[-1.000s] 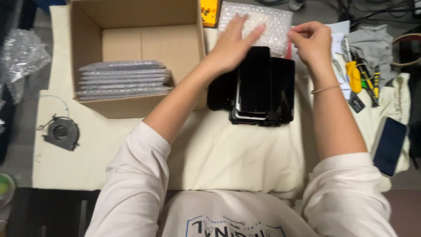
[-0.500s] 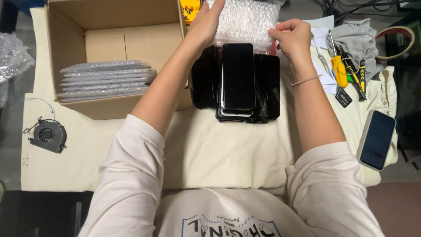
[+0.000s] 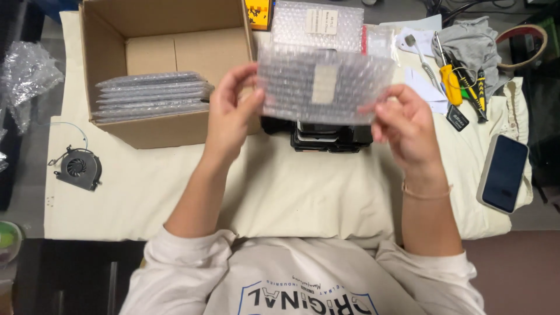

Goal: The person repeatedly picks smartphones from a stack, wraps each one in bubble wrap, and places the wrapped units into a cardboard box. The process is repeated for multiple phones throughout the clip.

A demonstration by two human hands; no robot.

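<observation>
I hold a clear bubble-wrap bag [image 3: 325,87] up in front of me by its two side edges. My left hand [image 3: 232,111] pinches its left edge and my right hand [image 3: 404,124] pinches its right edge. A pale label sits on the middle of the bag. Behind and below it, a stack of black flat screens [image 3: 329,137] lies on the cream cloth [image 3: 303,192], mostly hidden by the bag. More bubble-wrap bags [image 3: 318,23] lie further back.
An open cardboard box [image 3: 134,125] at the left holds a pile of wrapped flat items [image 3: 153,96]. A small black fan [image 3: 79,168] lies left of the cloth. Screwdrivers [image 3: 450,79], a grey rag and a tape roll [image 3: 522,44] sit at the right, with a phone [image 3: 503,173] nearer.
Both hands took a bubble-wrap bag from the pile at the back and lifted it toward me, above the black screens. The camera view has shifted closer.
</observation>
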